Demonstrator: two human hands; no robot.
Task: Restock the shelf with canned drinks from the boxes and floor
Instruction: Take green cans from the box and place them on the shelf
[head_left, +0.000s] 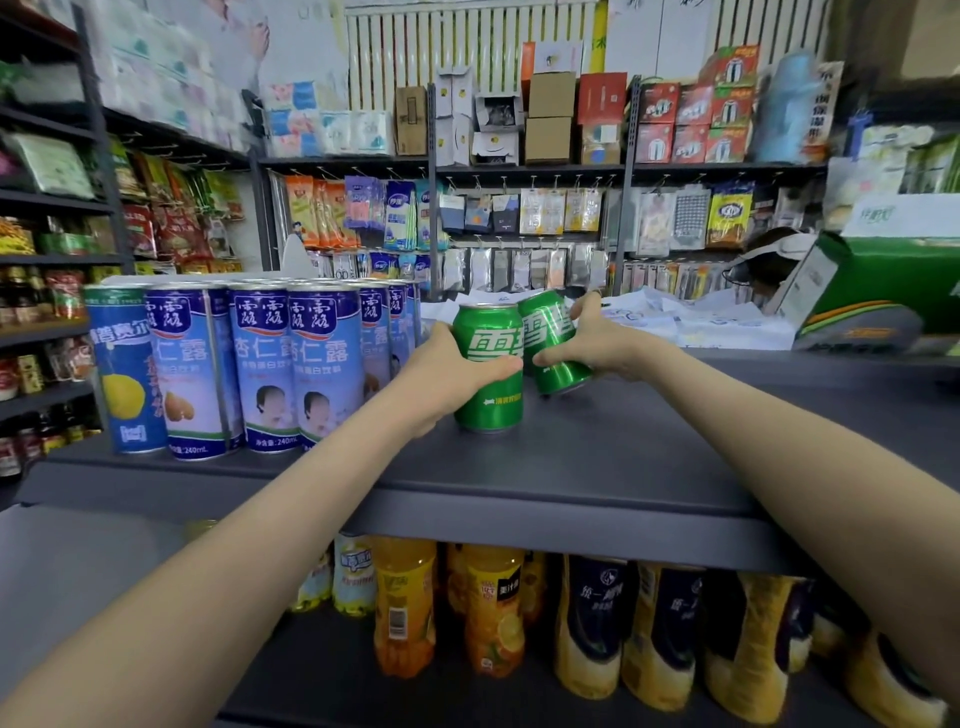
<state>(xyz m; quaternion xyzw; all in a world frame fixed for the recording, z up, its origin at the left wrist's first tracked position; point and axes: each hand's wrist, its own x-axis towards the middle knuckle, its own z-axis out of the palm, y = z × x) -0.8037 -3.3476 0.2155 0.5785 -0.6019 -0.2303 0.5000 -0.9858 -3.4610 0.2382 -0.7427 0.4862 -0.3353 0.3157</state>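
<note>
Cans, two green ones, are on the dark top shelf (571, 467), one in each hand. The left hand (441, 369) grips the upright can (488, 395), which stands flat on the shelf. Its thumb crosses the label, and its fingers wrap round the back, out of sight. The right hand (602, 338) grips the tilted can (548, 332), which leans left toward the other. Here the fingers (584, 306) curl over the upper side with the thumb low on the front. The upright can covers the tilted can's left edge, so I cannot tell whether the two touch. Nor is it clear whether the tilted can's lower rim rests on the shelf or hangs just above it.

Blue cans (260, 364) stand in rows just left of the left hand, and the back rows are mostly hidden by the front one. Bottles (405, 608) show under the shelf lip, their caps cut off by it. At the far right a green box (893, 280) is blurred and runs out of frame. White papers (701, 322) lie behind the cans, their print too soft to read.
</note>
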